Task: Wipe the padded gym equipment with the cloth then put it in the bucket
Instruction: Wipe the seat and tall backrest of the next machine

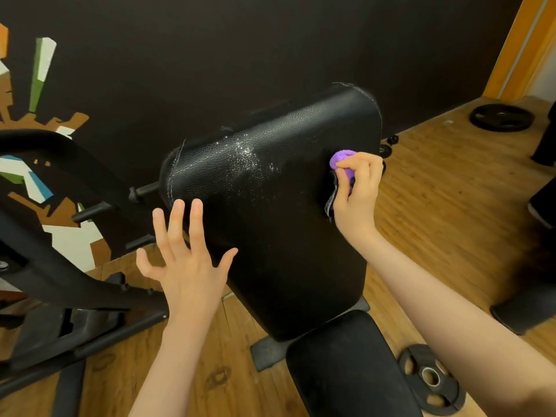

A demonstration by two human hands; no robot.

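Nearest the camera, a black padded seat (pixel 346 365) is lying low at the bottom of the view, with a weight plate (pixel 428 379) resting flat on the wooden floor (pixel 451 212) just to its right. Above the seat, the tilted back pad (pixel 270 206) of the bench is rising away, its black grained cover glistening with wet droplets near its upper middle. The left hand (pixel 186 266) is hovering beside the pad's lower left edge with all fingers spread and straight, gripping nothing; whether the palm is touching the pad cannot be told. The right hand (pixel 355 191) is reaching to the pad's right edge, its fingers curled around a bunched purple cloth (pixel 341 159) and pressing it against the cover near the upper right corner, beside a pale seam line running down that edge. To the left, a black metal frame (pixel 60 266) with short pegs is standing on the floor. Farther off, another weight plate (pixel 501 117) is lying on the floor near the right wall, and smaller dark pieces are sitting just behind the pad's right edge. At the back, a dark wall (pixel 240 55) is carrying a painted pattern (pixel 39 115) in white, green, brown and blue along its left side.
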